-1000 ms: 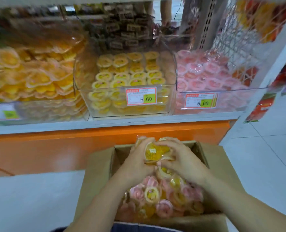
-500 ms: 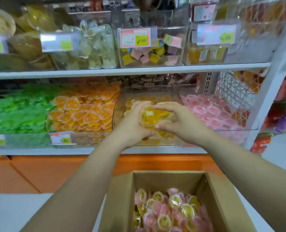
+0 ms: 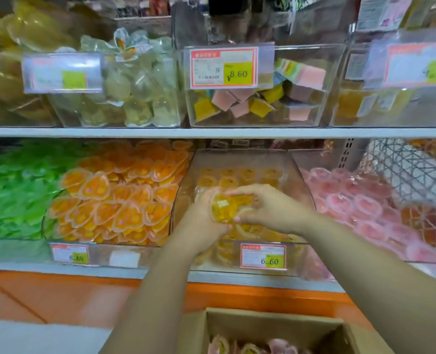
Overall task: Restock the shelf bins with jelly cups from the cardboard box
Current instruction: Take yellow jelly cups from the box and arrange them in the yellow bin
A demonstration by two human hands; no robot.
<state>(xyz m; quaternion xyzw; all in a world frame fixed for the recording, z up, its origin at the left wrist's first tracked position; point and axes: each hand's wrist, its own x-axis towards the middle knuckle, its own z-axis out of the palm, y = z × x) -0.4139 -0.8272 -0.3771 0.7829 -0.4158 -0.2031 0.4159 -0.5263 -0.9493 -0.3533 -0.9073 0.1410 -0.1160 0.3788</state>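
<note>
Held jelly cups (image 3: 225, 208): a cluster of yellow cups was clasped between both hands, above the front half of the middle bin on the lower shelf.
Left hand (image 3: 201, 221): curled round the cluster from 9 o'clock, gripping it.
Right hand (image 3: 268, 208): fingers curled over the cluster from 3 o'clock, gripping it.
Middle bin (image 3: 242, 159): clear; rows of yellow cups lay at 12 o'clock of the hands.
Price tag (image 3: 262, 256): on the bin front, at 6 o'clock of the hands.
Cardboard box (image 3: 262, 325): at 6 o'clock, well below the hands, open, with pink and yellow cups inside.
Orange heart cups (image 3: 119, 200): in the next bin at 9 o'clock.
Pink cups (image 3: 365, 205): at 3 o'clock.
</note>
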